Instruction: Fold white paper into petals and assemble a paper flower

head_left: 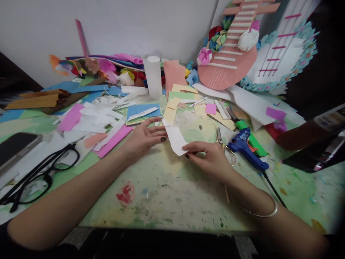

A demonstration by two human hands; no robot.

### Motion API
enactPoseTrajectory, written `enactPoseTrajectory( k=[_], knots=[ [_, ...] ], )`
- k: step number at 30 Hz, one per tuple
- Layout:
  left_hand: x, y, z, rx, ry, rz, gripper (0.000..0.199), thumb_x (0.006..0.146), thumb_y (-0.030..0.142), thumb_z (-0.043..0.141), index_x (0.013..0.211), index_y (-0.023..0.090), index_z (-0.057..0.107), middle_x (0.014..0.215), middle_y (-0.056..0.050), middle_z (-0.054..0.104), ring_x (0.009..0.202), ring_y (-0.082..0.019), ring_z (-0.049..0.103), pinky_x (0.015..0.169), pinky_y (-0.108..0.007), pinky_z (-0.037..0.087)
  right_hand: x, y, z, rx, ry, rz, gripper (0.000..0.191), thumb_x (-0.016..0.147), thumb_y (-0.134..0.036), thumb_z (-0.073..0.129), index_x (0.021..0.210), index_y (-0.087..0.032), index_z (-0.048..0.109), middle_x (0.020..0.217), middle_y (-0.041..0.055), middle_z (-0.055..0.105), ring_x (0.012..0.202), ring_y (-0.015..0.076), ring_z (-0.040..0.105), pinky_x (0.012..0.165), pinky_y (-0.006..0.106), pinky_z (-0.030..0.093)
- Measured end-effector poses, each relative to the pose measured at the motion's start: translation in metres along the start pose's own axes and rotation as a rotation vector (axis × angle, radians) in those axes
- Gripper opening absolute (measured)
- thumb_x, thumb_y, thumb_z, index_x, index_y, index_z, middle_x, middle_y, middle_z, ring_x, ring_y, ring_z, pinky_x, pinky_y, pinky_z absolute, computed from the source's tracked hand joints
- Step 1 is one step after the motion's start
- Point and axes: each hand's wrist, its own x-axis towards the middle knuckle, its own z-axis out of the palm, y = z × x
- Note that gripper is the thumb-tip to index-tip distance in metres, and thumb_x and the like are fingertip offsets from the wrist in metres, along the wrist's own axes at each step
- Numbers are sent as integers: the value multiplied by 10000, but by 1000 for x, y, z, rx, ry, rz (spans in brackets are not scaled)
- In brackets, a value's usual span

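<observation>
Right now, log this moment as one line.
right hand: pinching white paper | left hand: fingers spread at paper's far end, contact unclear | blue glue gun: right of right hand

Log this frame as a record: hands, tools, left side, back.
right hand: pinching the near edge of a white, curved paper strip
left hand: fingers extended at the strip's far end; contact unclear
tools: blue plastic glue gun, gold-handled metal scissors
left side: black-framed glasses, dark rectangular phone
back: upright white paper cylinder, salmon-pink paper instrument model

Black-framed glasses (51,172) lie near a dark-screened phone (16,148) on the paint-stained table (172,201).
</observation>
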Motion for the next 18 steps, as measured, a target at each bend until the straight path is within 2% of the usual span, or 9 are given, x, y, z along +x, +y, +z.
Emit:
enactPoseTrajectory(
  k=[2, 4, 6, 7, 8, 10, 11, 16, 18],
  knots=[
    [-4, -1, 3, 253, -41, 111, 753, 692, 257, 778, 1336, 216, 390, 1361, -170, 490, 1205, -272, 544, 994, -468, 469, -2, 1, 3, -140, -11, -38, 166, 789, -195, 598, 879, -213, 736, 810, 36, 750, 682, 151, 666, 632, 286, 488],
    [-11, -2, 7, 573, -83, 312, 757, 656, 317, 811, 1313, 235, 444, 1448, -157, 398, 1320, -306, 412, 1062, -515, 386, -2, 2, 6, -222, -33, -92, 148, 810, -196, 591, 833, -213, 737, 736, 22, 721, 627, 129, 617, 596, 271, 442],
    [-19, -3, 13, 834, -206, 503, 681, 646, 359, 822, 1246, 231, 527, 1411, -136, 451, 1335, -312, 363, 1106, -536, 303, -2, 2, 7, -260, -55, -157, 151, 827, -194, 587, 808, -204, 736, 667, 13, 660, 619, 120, 571, 594, 263, 414],
    [-23, -4, 17, 903, -289, 569, 574, 682, 352, 798, 1192, 223, 567, 1331, -123, 527, 1288, -297, 408, 1092, -518, 319, -1, 2, 8, -268, -58, -194, 148, 830, -197, 591, 801, -199, 736, 654, 12, 626, 628, 121, 553, 599, 262, 409],
    [-26, -6, 21, 950, -320, 615, 438, 747, 314, 744, 1143, 207, 592, 1230, -111, 595, 1224, -277, 457, 1056, -490, 358, -1, 3, 9, -272, -57, -230, 140, 829, -204, 601, 793, -194, 736, 656, 14, 598, 645, 126, 541, 609, 265, 409],
    [-31, -8, 26, 1016, -299, 663, 182, 847, 215, 621, 1026, 183, 629, 1042, -88, 671, 1092, -243, 526, 969, -440, 411, 0, 5, 10, -274, -44, -286, 116, 815, -215, 628, 778, -190, 735, 711, 32, 570, 708, 145, 530, 640, 279, 421],
    [-32, -10, 27, 1034, -283, 680, 119, 869, 177, 575, 968, 180, 641, 973, -76, 685, 1039, -231, 544, 931, -421, 424, 0, 5, 10, -270, -40, -308, 102, 806, -210, 639, 774, -189, 734, 759, 47, 573, 747, 156, 529, 665, 291, 431],
    [-31, -10, 22, 1008, -308, 677, 148, 880, 131, 528, 862, 190, 662, 865, -50, 699, 939, -202, 576, 867, -384, 434, 3, 9, 3, -233, -134, -395, 143, 796, -109, 609, 823, -203, 713, 1016, 85, 626, 966, 201, 533, 850, 381, 457],
    [-30, -7, 18, 977, -352, 647, 161, 876, 125, 522, 869, 193, 668, 856, -50, 695, 929, -198, 574, 860, -375, 442, 4, 9, -1, -226, -194, -420, 143, 815, -113, 596, 837, -204, 705, 1008, 78, 648, 965, 201, 540, 857, 387, 461]
  ],
)
